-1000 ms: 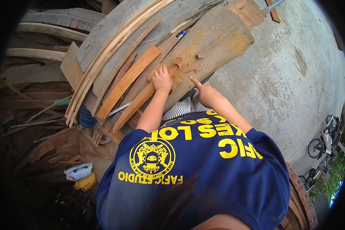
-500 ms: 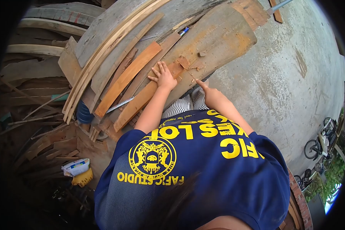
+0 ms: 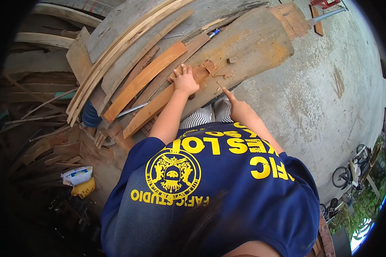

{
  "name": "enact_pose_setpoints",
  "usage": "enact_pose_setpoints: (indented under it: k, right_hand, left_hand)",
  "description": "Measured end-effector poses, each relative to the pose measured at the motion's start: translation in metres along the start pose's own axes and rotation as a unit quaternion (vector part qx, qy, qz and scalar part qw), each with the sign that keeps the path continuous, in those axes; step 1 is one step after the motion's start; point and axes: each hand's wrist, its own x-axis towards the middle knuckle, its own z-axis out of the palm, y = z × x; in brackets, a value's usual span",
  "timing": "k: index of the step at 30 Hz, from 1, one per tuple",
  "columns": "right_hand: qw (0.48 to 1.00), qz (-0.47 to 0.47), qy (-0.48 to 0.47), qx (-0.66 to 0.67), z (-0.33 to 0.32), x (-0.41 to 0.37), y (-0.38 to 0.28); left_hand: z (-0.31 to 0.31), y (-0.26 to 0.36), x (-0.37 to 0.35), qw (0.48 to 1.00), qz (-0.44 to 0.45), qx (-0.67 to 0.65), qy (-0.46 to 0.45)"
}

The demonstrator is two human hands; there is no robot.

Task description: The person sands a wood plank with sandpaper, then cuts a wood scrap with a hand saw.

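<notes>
My left hand presses down with fingers spread on a long brown wooden plank, near its far end. This plank lies across a broad, worn wooden board. My right hand is closed, its index finger stretched along a thin, straight-bladed tool. The palm hides the tool's handle, so I cannot tell its exact kind. Its blade reaches to the plank's end, just right of my left hand. Reddish-brown wood dust and shavings lie there, and a small wood block sits beyond.
Left of the plank lie an orange-brown plank, long pale strips and a tape measure. A blue marker rests farther up. Wood scraps are piled at left. Concrete floor spreads to the right, with bicycles parked beyond.
The camera view has shifted slightly. My right hand has drawn back a little, and more of the thin blade shows. My left hand stays on the plank.
</notes>
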Motion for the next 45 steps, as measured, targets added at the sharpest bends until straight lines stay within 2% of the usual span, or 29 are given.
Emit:
enact_pose_setpoints:
  k: [7, 11, 15, 20, 23, 28, 30, 34, 36, 38, 41, 45]
  right_hand:
    - [0.998, -0.021, 0.053, -0.02, 0.02, 0.061, -0.014]
    - [0.998, -0.028, 0.046, -0.037, 0.02, 0.048, -0.01]
    - [0.999, -0.013, -0.016, -0.031, 0.005, 0.016, 0.0]
    - [0.998, -0.017, -0.058, -0.01, -0.005, 0.008, -0.022]
    - [0.999, 0.015, -0.033, -0.015, -0.008, 0.0, -0.016]
    - [1.0, -0.018, 0.0, 0.018, 0.0, -0.005, 0.009]
    - [0.999, -0.041, 0.032, 0.016, 0.011, 0.022, 0.008]
    - [0.998, -0.047, 0.03, 0.022, 0.011, 0.078, -0.008]
    - [0.998, -0.051, 0.023, 0.039, 0.012, 0.073, -0.008]
    - [0.999, -0.027, -0.017, -0.034, -0.003, 0.04, -0.013]
    - [0.999, -0.038, -0.004, -0.007, -0.004, 0.014, 0.0]
    - [0.999, -0.039, 0.004, 0.017, 0.005, 0.06, -0.005]
  left_hand:
    - [-0.002, 0.001, -0.001, 1.0, 0.002, 0.003, -0.003]
    - [-0.001, 0.0, 0.001, 1.0, 0.002, 0.001, -0.006]
    - [-0.001, 0.0, 0.001, 1.0, 0.002, 0.001, -0.005]
    - [-0.003, -0.003, 0.002, 1.0, 0.007, -0.004, -0.018]
    - [-0.003, -0.001, 0.001, 1.0, 0.013, 0.003, -0.018]
    - [0.002, -0.003, 0.002, 1.0, 0.012, 0.007, -0.002]
    - [0.002, -0.001, 0.003, 1.0, 0.012, 0.013, 0.001]
    - [0.006, 0.0, 0.003, 1.0, 0.012, 0.024, 0.013]
    - [0.006, -0.001, 0.003, 1.0, 0.017, 0.016, 0.017]
    - [0.004, 0.0, 0.002, 1.0, 0.016, 0.02, 0.017]
    - [0.008, -0.002, 0.005, 1.0, 0.015, 0.018, 0.011]
    - [-0.001, 0.001, 0.0, 1.0, 0.017, 0.014, -0.004]
